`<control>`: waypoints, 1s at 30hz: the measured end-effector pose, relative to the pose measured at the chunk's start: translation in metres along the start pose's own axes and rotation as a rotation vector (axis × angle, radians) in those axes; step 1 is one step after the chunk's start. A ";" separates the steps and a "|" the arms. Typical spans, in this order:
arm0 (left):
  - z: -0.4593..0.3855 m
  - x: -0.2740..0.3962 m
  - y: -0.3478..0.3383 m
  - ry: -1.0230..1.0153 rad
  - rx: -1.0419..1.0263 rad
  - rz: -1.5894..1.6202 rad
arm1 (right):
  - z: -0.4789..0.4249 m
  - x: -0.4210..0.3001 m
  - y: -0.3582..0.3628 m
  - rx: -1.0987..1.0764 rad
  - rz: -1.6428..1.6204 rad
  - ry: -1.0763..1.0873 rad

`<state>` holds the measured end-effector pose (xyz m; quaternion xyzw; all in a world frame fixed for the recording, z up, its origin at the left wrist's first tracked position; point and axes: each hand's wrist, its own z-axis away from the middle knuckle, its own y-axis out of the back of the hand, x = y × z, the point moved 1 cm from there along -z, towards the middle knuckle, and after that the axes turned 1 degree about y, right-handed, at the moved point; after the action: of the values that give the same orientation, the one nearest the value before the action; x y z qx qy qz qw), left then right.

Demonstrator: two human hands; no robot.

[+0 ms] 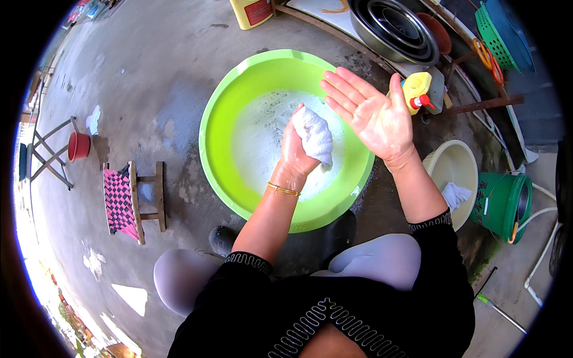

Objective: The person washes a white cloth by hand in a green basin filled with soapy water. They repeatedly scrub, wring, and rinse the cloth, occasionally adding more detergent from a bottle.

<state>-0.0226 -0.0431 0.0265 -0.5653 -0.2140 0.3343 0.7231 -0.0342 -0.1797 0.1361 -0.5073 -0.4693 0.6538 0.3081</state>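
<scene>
My left hand (293, 145) grips a wet, bunched white cloth (314, 134) above the green plastic basin (219, 165). Sudsy water (255, 138) with white foam fills the basin's lower part. Over the basin's right rim, my right hand (376, 114) is raised palm up, wet, fingers extended, holding nothing. Just beyond its thumb stands a yellow detergent bottle (417, 87) with a red cap. Right of my right forearm, a cream basin (452, 163) holds another white cloth (455, 196).
A low woven stool (121, 202) and a red pot (79, 146) stand left on the concrete floor. Nested metal basins (394, 29) rest on a low shelf at upper right. A green bucket (497, 203) with a hose is at right. A yellow jug (253, 13) stands at the top.
</scene>
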 end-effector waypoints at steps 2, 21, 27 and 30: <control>0.002 0.000 -0.005 -0.041 0.081 0.019 | -0.006 0.015 0.000 -0.021 0.011 -0.042; 0.008 -0.018 -0.023 -0.217 0.227 -0.284 | -0.020 0.048 0.030 -0.295 1.643 0.065; 0.002 0.008 0.002 0.127 -0.318 -0.050 | -0.029 0.028 0.054 0.002 1.179 -0.078; 0.007 0.022 -0.005 0.029 -0.132 -0.108 | -0.027 0.025 0.060 -0.002 1.190 -0.209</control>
<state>-0.0114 -0.0233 0.0319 -0.6042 -0.2552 0.2716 0.7043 -0.0117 -0.1720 0.0696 -0.6162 -0.1333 0.7598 -0.1587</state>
